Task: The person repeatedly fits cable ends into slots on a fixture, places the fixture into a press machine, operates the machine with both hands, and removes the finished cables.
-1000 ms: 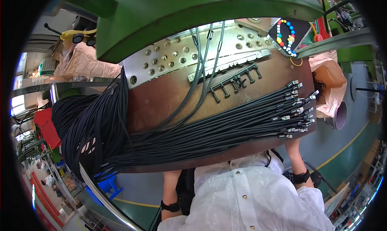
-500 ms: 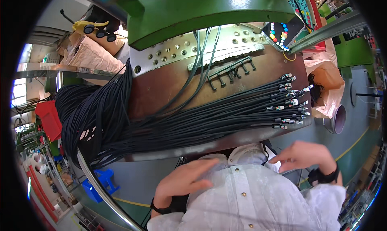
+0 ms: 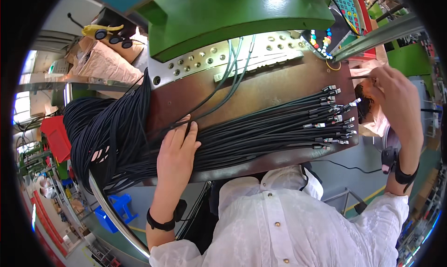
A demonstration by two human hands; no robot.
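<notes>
Now both hands up since before: left hand (image 3: 176, 148) flat on black cables (image 3: 251, 136), right hand (image 3: 393, 97) pinching thin rod (image 3: 361, 77)

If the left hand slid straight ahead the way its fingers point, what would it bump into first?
Probably the two thin greenish cables just past the fingertips of the left hand, which lies flat on the black cable bundle. Beyond them is the drilled metal plate. Depth is uncertain.

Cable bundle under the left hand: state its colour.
Black. The cable bundle has silver metal connector ends, and the left hand lies flat on it; head view shows it best.
</notes>
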